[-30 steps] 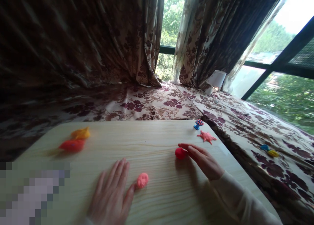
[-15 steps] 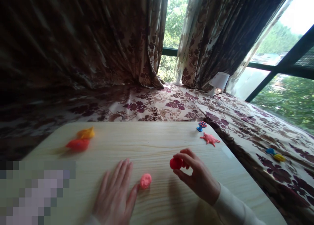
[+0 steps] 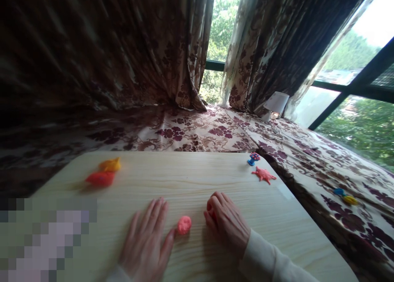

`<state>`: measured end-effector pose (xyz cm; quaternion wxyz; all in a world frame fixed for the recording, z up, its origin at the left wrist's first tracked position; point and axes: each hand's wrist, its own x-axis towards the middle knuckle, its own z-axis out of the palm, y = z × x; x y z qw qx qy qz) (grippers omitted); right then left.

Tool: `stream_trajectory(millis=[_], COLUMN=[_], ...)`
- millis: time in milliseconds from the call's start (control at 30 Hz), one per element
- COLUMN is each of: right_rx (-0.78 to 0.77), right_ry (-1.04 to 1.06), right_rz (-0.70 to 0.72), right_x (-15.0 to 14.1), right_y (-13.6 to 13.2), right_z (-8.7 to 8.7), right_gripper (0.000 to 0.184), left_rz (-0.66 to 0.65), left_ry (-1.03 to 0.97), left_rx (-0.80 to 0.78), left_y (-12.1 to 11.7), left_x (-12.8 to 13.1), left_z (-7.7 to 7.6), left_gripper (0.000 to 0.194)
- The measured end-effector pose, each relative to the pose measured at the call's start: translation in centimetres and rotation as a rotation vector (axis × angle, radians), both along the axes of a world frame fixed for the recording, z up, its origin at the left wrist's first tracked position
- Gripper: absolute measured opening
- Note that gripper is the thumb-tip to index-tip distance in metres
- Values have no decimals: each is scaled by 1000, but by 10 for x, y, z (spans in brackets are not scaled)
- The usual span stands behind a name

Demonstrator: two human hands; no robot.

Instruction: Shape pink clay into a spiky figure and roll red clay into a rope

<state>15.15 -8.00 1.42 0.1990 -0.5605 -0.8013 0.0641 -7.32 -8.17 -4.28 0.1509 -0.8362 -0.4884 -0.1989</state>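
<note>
The left hand lies palm down on the pale wood-grained tabletop. Its fingers extend forward, index to ring close together, thumb angled out. The coral-pink, clay-like disc lies flat on the tabletop just beside the left thumb tip; contact cannot be confirmed. Both hold the same arrangement as in the earlier frames.

The right hand is curled, fingers folded inward around the red, rounded, clay-like piece, of which only a small part shows. The exact finger contact is hidden. One second ago, the right hand is extended beside this piece; half a second ago, thumb and index finger pinch it in plain view. The hand is now nearer the disc.

The coral-pink, spiky flat clay-like figure and the blue-stemmed piece with a red-dotted top remain at the far right corner. The red, pointed shape and the yellow-orange shape remain side by side at far left.
</note>
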Motion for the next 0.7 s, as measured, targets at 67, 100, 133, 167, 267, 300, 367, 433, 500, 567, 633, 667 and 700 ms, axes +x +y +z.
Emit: stream_trajectory(millis=[67,100,133,167,267,300,367,433,500,567,633,667,700], right_rx=[0,-2,-5,-1,31,36,25,12,14,22,27,31,37], right_ry=[11,15,14,2,-77,-101,-102,-62,-40,-37,-44,-56,-73], right_rz=[43,74,106,139,203,213,210,180,134,93,80,94,121], right_x=[-3,-3,-1,1,9,9,4,-4,-8,-4,6,12,17], right_y=[1,-2,-7,-13,-30,-32,-25,-8,10,18,10,0,-12], right_z=[-1,-2,-3,-6,-15,-17,-20,-18,-15,-13,-16,-19,-23], right_gripper=[15,17,17,18,24,27,32,34,33,32,34,35,37], left_rz=[5,9,13,13,9,8,7,9,9,4,1,0,-1], left_ry=[6,9,11,15,17,16,12,10,9,13,18,19,19], left_rx=[-4,-7,-11,-15,-28,-30,-33,-32,-30,-31,-33,-35,-35], left_y=[0,0,0,0,0,0,0,0,0,0,0,0,0], left_x=[0,0,0,0,-1,-1,-1,-1,-1,0,0,0,0], left_z=[0,-1,-1,-1,-3,-3,-3,-2,-1,0,0,0,0], left_gripper=[64,65,65,66,68,68,69,69,68,67,67,67,67])
